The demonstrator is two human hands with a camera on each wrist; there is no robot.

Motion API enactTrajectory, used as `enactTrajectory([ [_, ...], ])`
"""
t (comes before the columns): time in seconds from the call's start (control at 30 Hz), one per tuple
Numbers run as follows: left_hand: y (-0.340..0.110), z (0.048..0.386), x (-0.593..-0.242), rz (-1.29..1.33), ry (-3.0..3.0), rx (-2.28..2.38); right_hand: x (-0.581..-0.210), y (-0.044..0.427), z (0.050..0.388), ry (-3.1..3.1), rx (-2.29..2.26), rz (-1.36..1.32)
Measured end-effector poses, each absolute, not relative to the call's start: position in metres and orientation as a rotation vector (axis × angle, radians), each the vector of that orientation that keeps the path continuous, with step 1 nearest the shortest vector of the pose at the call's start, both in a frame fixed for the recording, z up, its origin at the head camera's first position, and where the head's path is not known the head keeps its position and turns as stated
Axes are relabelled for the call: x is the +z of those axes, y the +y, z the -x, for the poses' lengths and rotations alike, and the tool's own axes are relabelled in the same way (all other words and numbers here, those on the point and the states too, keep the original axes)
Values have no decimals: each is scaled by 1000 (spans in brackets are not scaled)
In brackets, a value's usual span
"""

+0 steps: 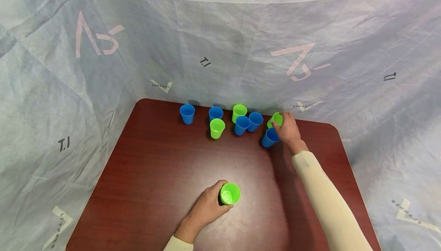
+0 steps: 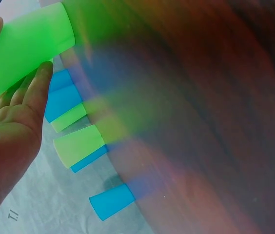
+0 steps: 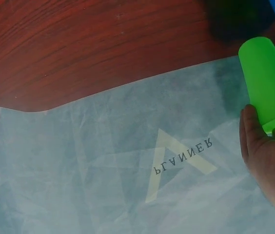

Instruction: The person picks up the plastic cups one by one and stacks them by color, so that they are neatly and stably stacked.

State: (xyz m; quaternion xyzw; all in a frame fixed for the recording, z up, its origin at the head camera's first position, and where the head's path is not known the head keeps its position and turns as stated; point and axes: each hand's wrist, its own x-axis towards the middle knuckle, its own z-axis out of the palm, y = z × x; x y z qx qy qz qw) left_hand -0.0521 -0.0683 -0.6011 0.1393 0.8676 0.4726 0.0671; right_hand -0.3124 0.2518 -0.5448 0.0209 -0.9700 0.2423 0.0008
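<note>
My left hand (image 1: 208, 205) holds a green cup (image 1: 230, 194) by its side near the middle front of the table, mouth upward. The left wrist view shows the same green cup (image 2: 28, 48) with the thumb and fingers of the left hand (image 2: 15, 122) on either side. At the back right, my right hand (image 1: 288, 130) grips a second green cup (image 1: 274, 120) by its rim. This cup leans slightly, and I cannot tell whether its base touches the table. Just in front of it, partly behind the hand, stands a blue cup (image 1: 270, 138).
Along the back of the brown table (image 1: 155, 174) stand more cups: a blue cup (image 1: 187, 114) at left, another blue cup (image 1: 216, 113) behind a green cup (image 1: 217, 128), and a green cup (image 1: 239, 112) near two blue ones. Grey printed sheeting (image 1: 224, 44) hangs around the table.
</note>
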Motion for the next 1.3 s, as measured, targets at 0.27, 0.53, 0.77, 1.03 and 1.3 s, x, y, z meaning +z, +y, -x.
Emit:
enactTrajectory([
  [0.27,-68,50,-602,-425,2625,1435,-545,256,310,-3024,732,-95],
  [0.53,-67,51,-603,-410,2611,1432,-542,257,306,-3025,724,-88],
  [0.77,-68,53,-603,-413,2601,1436,-536,256,303,-3006,751,-90],
  [1.03,-68,52,-603,-442,2619,1437,-531,253,301,-2952,755,-121],
  [1.3,-68,52,-602,-440,2639,1432,-524,249,297,-2885,755,-117],
])
